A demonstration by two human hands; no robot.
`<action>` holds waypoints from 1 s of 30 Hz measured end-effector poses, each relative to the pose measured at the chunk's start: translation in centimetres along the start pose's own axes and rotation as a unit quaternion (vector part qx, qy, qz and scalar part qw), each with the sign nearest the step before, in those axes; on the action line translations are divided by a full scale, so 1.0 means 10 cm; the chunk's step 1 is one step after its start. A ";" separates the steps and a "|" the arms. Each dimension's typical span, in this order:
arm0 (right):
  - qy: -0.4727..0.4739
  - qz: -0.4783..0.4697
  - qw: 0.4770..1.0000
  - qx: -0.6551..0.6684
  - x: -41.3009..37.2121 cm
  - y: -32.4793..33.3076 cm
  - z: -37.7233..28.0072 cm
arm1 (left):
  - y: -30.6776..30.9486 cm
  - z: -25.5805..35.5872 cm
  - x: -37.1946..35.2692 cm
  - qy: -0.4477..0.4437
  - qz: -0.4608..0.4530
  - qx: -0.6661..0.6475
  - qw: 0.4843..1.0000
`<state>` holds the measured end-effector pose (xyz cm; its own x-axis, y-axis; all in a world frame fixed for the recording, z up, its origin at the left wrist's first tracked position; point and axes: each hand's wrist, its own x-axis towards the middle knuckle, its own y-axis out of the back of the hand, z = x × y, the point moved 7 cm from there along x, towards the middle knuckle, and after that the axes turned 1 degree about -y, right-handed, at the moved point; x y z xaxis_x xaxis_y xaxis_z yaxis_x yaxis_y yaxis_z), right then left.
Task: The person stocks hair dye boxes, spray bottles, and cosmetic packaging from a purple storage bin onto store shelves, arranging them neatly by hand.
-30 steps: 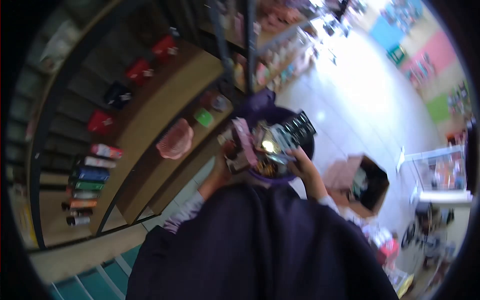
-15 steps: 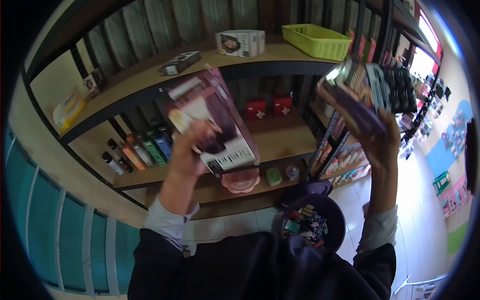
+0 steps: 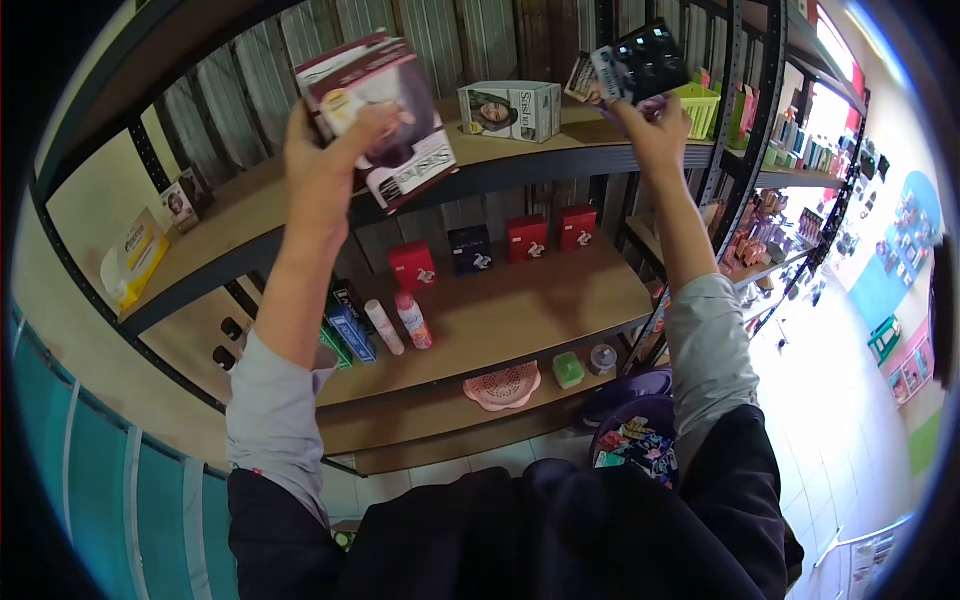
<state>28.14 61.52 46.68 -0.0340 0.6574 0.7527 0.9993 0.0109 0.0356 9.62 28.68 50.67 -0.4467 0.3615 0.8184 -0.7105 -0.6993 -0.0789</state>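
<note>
My left hand grips a maroon-and-white box printed with a dark-haired head, its thumb across the front. It holds the box tilted above the upper shelf. What looks like the edge of a second box shows behind it. My right hand, fingers closed, holds several dark packages, one a black pack with rows of round cells. They are raised over the same shelf, in front of a lime-green basket. Between my hands a white Sasha box stands on the shelf.
A yellow-and-white pack and a small box stand at the shelf's left end. Below are red boxes, a dark blue box and spray cans. A purple bin full of small packets sits on the floor.
Both hands have risen to the upper shelf with their packages. My right hand has also moved left, in front of the green basket. The view has shifted, showing more of the middle shelf.
</note>
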 end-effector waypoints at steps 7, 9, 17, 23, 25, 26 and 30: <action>0.128 0.043 0.988 -0.077 -0.27 -0.21 -0.31 | -0.29 -0.73 0.36 0.015 -0.020 0.035 0.999; 0.165 0.020 0.980 -0.111 -0.27 -0.31 -0.33 | -0.34 -0.84 0.41 0.019 -0.025 0.032 0.999; 0.048 -0.081 0.961 -0.260 -0.23 -0.59 -0.34 | -0.42 -1.07 0.57 -0.017 0.005 0.094 0.995; 0.046 -0.093 0.940 -0.325 -0.22 -0.72 -0.32 | -0.38 -1.28 0.64 -0.002 -0.005 0.182 0.983; 0.069 -0.069 0.945 -0.313 -0.26 -0.72 -0.29 | -0.39 -1.25 0.59 0.003 -0.007 0.220 0.976; 0.087 -0.053 0.947 -0.304 -0.28 -0.71 -0.29 | -0.41 -1.21 0.56 0.011 -0.012 0.226 0.974; 0.181 0.003 0.950 -0.255 -0.36 -0.70 -0.40 | -0.41 -1.04 0.46 -0.058 0.003 0.270 0.961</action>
<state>21.22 56.12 46.36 -0.1234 0.3537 0.9272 0.8657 -0.4183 0.2748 4.87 39.63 48.87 -0.3633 0.3073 0.8795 -0.3091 -0.9303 0.1974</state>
